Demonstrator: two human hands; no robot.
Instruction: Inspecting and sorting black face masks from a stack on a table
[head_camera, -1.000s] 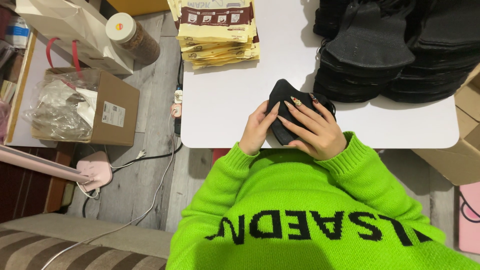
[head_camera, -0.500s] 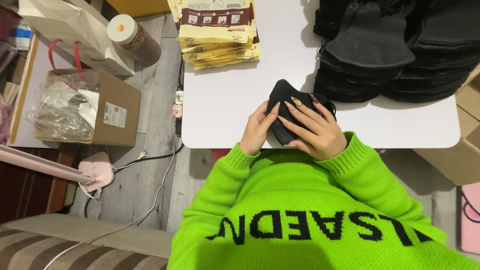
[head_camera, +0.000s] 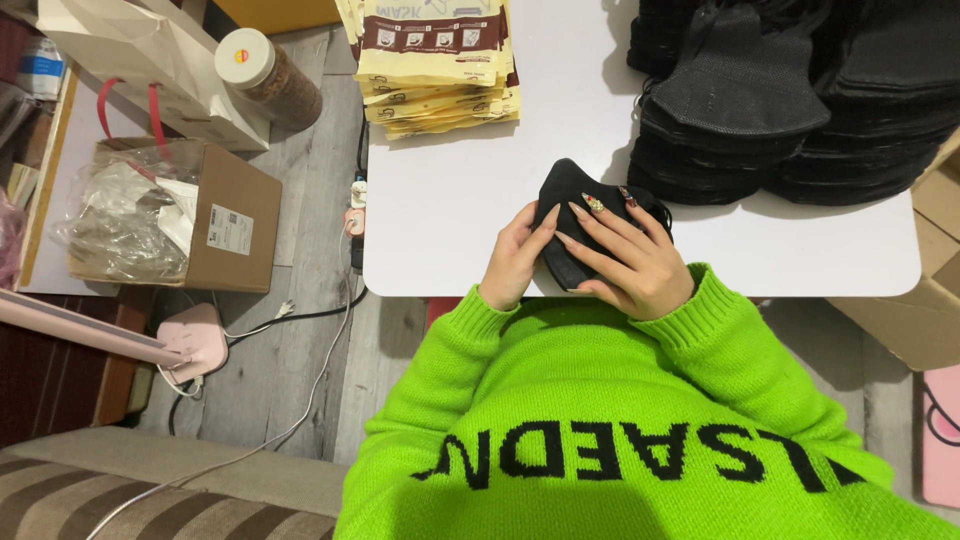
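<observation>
A black face mask lies on the white table near its front edge. My left hand grips the mask's left side, thumb and fingers curled around its edge. My right hand lies flat on top of the mask, long decorated nails pointing toward the far side. Both arms wear bright green knitted sleeves. Much of the mask is hidden beneath my right hand.
A stack of yellow and brown paper pouches sits at the table's far left. Heaps of black masks fill the far right. On the floor at left stand a cardboard box with plastic, a white bag, a jar, cables and a pink lamp base.
</observation>
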